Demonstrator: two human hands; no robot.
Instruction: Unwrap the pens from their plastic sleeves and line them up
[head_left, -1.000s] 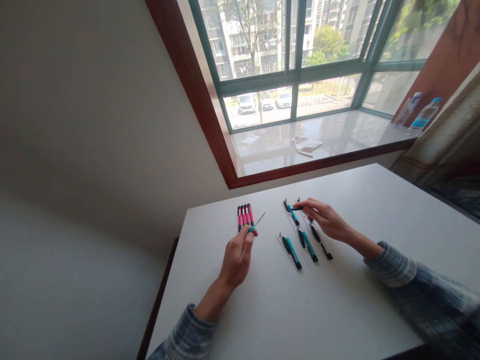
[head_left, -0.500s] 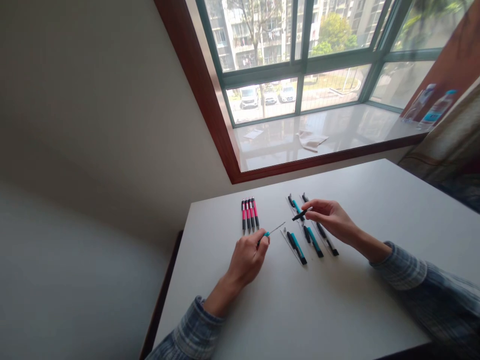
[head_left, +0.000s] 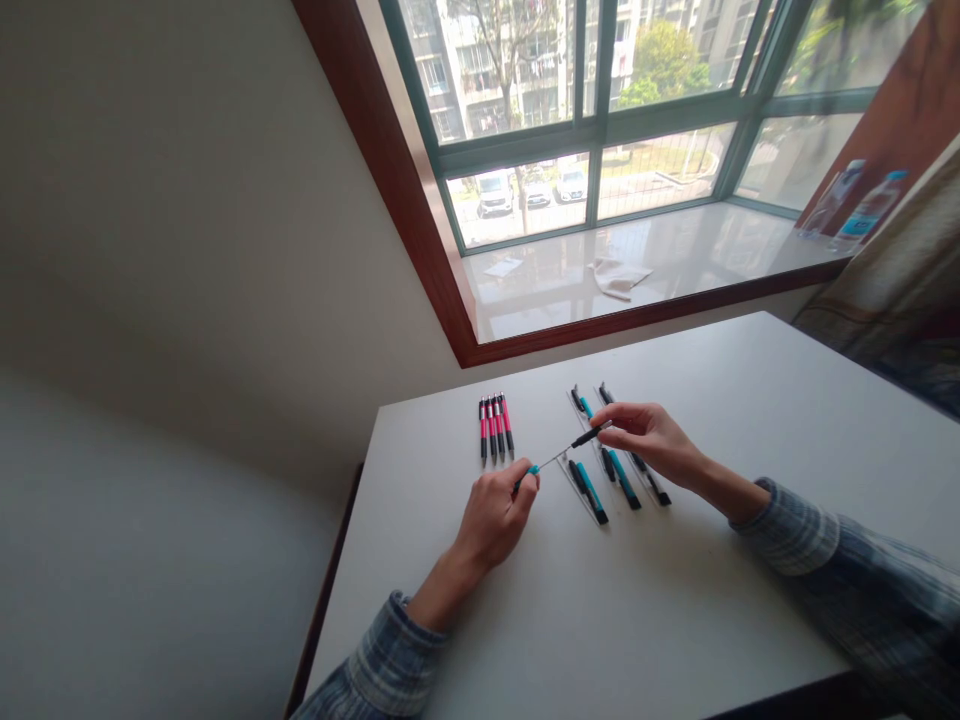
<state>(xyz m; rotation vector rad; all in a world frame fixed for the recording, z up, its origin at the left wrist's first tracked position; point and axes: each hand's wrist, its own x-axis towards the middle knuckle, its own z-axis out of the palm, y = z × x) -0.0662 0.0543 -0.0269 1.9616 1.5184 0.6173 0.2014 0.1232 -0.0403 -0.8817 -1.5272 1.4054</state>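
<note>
Rod (head_left: 555,458) slants rightward from teal piece (head_left: 533,469), pinched by left hand (head_left: 496,512), toward aligned black piece (head_left: 585,437), pinched by right hand (head_left: 651,440); contact uncertain.

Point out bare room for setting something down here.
The white table is bare between the forearms, nearer than the pen parts, and beyond the right hand toward the far right corner. A narrow strip divides the pink pens from the parts. It's crowded among the parts, under the right hand.

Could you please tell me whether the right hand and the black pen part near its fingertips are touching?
Touching. The head view shows it: the right hand pinches the black pen part by one end.
</note>
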